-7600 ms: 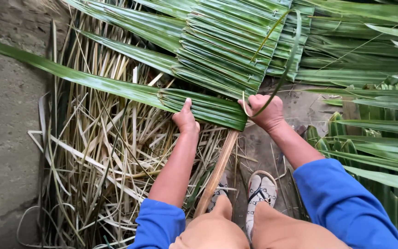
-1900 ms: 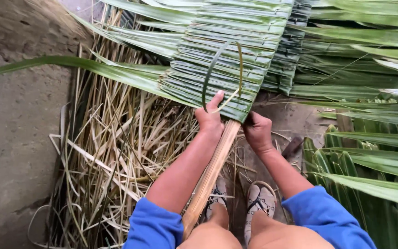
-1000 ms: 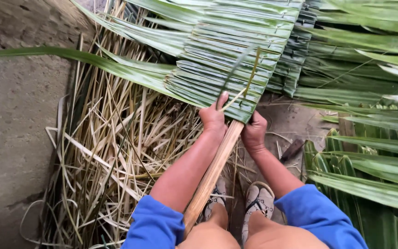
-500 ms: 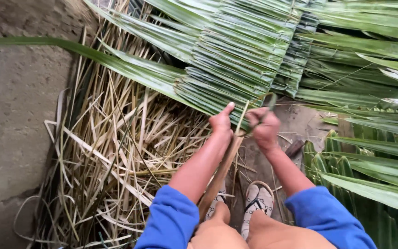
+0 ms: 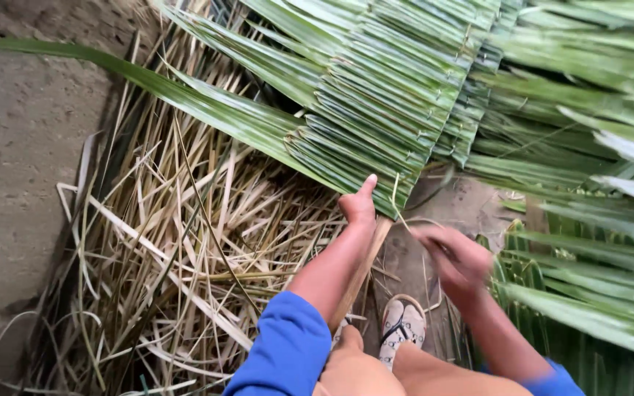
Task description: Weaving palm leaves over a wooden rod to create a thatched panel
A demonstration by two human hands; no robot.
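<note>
A panel of folded green palm leaves (image 5: 376,95) lies stitched along a pale wooden stick (image 5: 361,268) that runs toward my knees. My left hand (image 5: 359,205) grips the near edge of the panel where it meets the stick, thumb raised. My right hand (image 5: 455,257) is blurred with motion, to the right of and below the panel's edge. It pulls a thin pale strip (image 5: 405,220) that leads back to the panel's corner. My sleeves are blue.
A heap of dry yellow leaf strips (image 5: 185,242) covers the ground on the left. Bare earth (image 5: 16,183) lies beyond it. More green fronds (image 5: 596,220) are stacked on the right. My sandalled foot (image 5: 399,330) rests below the stick.
My right hand has left the panel's edge and swung down to the right, drawing the thin strip out. My left hand stays on the leaf edge. The view has tilted left.
</note>
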